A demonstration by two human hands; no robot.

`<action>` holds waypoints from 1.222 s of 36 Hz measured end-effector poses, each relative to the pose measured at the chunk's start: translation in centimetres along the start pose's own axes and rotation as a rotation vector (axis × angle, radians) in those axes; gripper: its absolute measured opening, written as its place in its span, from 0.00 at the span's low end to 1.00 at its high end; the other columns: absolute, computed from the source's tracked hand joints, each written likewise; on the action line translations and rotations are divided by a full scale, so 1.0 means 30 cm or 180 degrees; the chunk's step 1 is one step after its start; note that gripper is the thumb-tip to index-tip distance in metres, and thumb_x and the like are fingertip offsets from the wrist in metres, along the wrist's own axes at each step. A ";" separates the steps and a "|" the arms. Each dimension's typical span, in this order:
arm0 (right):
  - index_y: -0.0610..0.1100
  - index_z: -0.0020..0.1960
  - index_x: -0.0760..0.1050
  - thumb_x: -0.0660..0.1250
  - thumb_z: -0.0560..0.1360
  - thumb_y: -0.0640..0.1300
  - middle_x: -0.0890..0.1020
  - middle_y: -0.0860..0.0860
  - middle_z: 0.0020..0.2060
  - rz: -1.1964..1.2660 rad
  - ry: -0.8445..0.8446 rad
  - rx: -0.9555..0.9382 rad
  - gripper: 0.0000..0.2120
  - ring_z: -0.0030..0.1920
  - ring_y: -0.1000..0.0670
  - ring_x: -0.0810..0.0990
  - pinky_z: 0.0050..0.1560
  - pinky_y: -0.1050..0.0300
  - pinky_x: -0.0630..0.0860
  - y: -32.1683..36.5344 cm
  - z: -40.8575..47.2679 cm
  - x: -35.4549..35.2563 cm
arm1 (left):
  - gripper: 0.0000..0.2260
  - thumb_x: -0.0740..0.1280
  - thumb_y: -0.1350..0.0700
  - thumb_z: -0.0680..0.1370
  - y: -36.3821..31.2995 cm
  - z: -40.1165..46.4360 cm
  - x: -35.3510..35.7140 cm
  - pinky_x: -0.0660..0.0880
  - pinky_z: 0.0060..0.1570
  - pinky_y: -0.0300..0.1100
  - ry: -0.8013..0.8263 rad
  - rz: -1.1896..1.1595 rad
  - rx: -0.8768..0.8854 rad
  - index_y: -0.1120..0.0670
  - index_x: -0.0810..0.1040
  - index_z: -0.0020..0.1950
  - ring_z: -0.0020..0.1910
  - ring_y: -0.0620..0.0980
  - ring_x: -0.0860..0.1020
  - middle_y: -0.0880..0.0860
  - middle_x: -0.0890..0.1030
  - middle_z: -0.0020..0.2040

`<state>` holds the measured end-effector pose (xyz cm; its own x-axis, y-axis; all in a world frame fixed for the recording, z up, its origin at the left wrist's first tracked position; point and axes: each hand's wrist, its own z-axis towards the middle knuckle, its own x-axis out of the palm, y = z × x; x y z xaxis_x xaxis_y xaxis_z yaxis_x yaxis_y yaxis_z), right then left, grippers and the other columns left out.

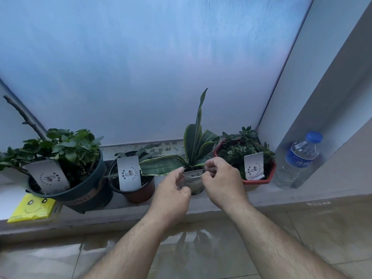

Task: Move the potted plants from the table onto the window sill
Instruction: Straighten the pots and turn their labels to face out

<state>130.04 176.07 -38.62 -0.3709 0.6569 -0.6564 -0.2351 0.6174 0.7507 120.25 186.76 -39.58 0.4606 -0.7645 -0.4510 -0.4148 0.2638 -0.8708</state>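
Note:
Four potted plants stand in a row on the grey window sill (281, 195). A small pale pot (193, 184) with a snake plant (198, 141) and a white card sits in the middle. My left hand (173, 196) grips its left side, thumb up at the rim and fingers curled round the wall. My right hand (223, 182) holds its right side with curled fingers near the rim. To the left are a large dark pot (80, 191) with a leafy plant and a brown pot (138, 193). A red hexagonal pot (259, 181) stands to the right.
A water bottle (298, 160) with a blue cap stands at the sill's right end against the wall. A yellow smiley packet (32, 208) lies at the left front edge. The frosted window pane (161, 67) rises behind the pots. Glossy tiles run below the sill.

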 end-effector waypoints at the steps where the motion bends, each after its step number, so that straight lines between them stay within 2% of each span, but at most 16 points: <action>1: 0.51 0.57 0.77 0.65 0.77 0.44 0.82 0.57 0.49 0.0000 0.0018 -0.0005 0.09 0.49 0.56 0.80 0.45 0.61 0.75 -0.001 0.000 0.001 | 0.29 0.61 0.66 0.77 0.000 0.001 0.001 0.65 0.63 0.30 0.0009 -0.0011 -0.0001 0.53 0.66 0.79 0.72 0.41 0.71 0.49 0.73 0.75; 6: 0.51 0.56 0.78 0.65 0.78 0.44 0.82 0.57 0.47 -0.0021 0.0067 -0.0032 0.08 0.47 0.57 0.80 0.42 0.64 0.74 -0.001 -0.001 0.005 | 0.29 0.60 0.67 0.77 -0.006 -0.002 0.003 0.64 0.56 0.21 0.0069 -0.0041 0.0024 0.54 0.65 0.79 0.72 0.41 0.71 0.49 0.72 0.75; 10: 0.52 0.53 0.78 0.65 0.77 0.44 0.82 0.58 0.45 -0.0044 0.0073 -0.0016 0.07 0.45 0.58 0.80 0.40 0.63 0.74 -0.005 -0.002 0.004 | 0.29 0.61 0.67 0.77 -0.002 -0.001 0.001 0.66 0.64 0.30 0.0078 -0.0026 0.0001 0.54 0.65 0.79 0.72 0.41 0.71 0.50 0.72 0.75; 16: 0.52 0.54 0.77 0.65 0.78 0.44 0.81 0.58 0.45 -0.0076 0.0076 -0.0021 0.07 0.44 0.59 0.79 0.40 0.64 0.74 -0.008 0.001 0.006 | 0.29 0.61 0.66 0.77 0.000 0.000 0.001 0.66 0.67 0.32 0.0077 0.0017 -0.0040 0.54 0.65 0.79 0.72 0.42 0.71 0.50 0.72 0.75; 18: 0.52 0.54 0.78 0.65 0.77 0.44 0.81 0.58 0.45 -0.0072 0.0064 -0.0014 0.07 0.45 0.59 0.79 0.40 0.63 0.74 -0.008 0.003 0.006 | 0.29 0.61 0.65 0.77 0.000 0.000 -0.001 0.66 0.65 0.30 0.0067 0.0048 -0.0049 0.53 0.66 0.79 0.72 0.42 0.71 0.49 0.72 0.75; 21: 0.51 0.55 0.78 0.65 0.77 0.44 0.82 0.57 0.46 -0.0050 0.0053 -0.0007 0.08 0.45 0.58 0.80 0.41 0.62 0.75 -0.008 0.006 0.005 | 0.29 0.61 0.66 0.78 -0.004 -0.001 -0.004 0.65 0.55 0.20 0.0093 0.0038 -0.0077 0.53 0.65 0.79 0.72 0.41 0.71 0.49 0.72 0.75; 25: 0.51 0.55 0.78 0.65 0.77 0.44 0.82 0.58 0.47 0.0001 0.0063 0.0008 0.08 0.45 0.58 0.80 0.40 0.63 0.74 -0.009 0.007 0.004 | 0.29 0.60 0.67 0.78 -0.010 -0.001 -0.004 0.65 0.64 0.29 0.0098 -0.0030 -0.0092 0.55 0.65 0.79 0.72 0.42 0.71 0.50 0.71 0.75; 31: 0.51 0.55 0.78 0.65 0.77 0.45 0.82 0.58 0.46 0.0016 0.0078 -0.0017 0.07 0.46 0.59 0.79 0.40 0.64 0.74 -0.004 0.004 -0.004 | 0.27 0.61 0.65 0.78 -0.016 0.001 -0.006 0.66 0.67 0.33 -0.0031 0.0015 -0.0015 0.54 0.66 0.78 0.71 0.42 0.72 0.50 0.73 0.74; 34: 0.51 0.55 0.78 0.66 0.78 0.45 0.82 0.59 0.45 0.0083 0.0049 -0.0114 0.08 0.46 0.60 0.80 0.41 0.65 0.74 0.007 0.001 -0.025 | 0.24 0.63 0.62 0.80 -0.036 -0.006 -0.014 0.67 0.61 0.30 -0.0231 -0.0011 0.0120 0.54 0.68 0.77 0.66 0.40 0.74 0.49 0.75 0.72; 38: 0.53 0.56 0.78 0.66 0.78 0.48 0.82 0.60 0.44 0.0176 0.0024 -0.0243 0.08 0.46 0.62 0.80 0.41 0.69 0.73 0.016 -0.001 -0.085 | 0.21 0.65 0.59 0.82 -0.061 -0.009 -0.013 0.67 0.47 0.15 -0.0410 -0.0125 0.0261 0.54 0.71 0.75 0.60 0.38 0.74 0.47 0.77 0.66; 42: 0.53 0.53 0.80 0.67 0.78 0.48 0.83 0.60 0.42 0.0327 -0.0256 -0.0269 0.05 0.44 0.62 0.81 0.42 0.68 0.76 -0.002 0.004 -0.173 | 0.19 0.65 0.59 0.82 -0.087 -0.015 0.019 0.69 0.48 0.16 -0.0418 -0.0243 0.0341 0.53 0.72 0.74 0.60 0.38 0.75 0.44 0.77 0.63; 44: 0.54 0.50 0.80 0.67 0.79 0.48 0.84 0.58 0.41 0.0484 -0.0469 -0.0231 0.03 0.43 0.59 0.84 0.44 0.61 0.81 -0.020 0.014 -0.224 | 0.19 0.65 0.59 0.82 -0.099 -0.020 0.041 0.69 0.49 0.17 -0.0380 -0.0272 0.0364 0.52 0.73 0.73 0.60 0.37 0.76 0.44 0.78 0.64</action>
<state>133.04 171.47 -34.70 -0.2730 0.7994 -0.5351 -0.2524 0.4773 0.8417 121.58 184.68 -37.43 0.5830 -0.7135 -0.3887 -0.2815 0.2713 -0.9204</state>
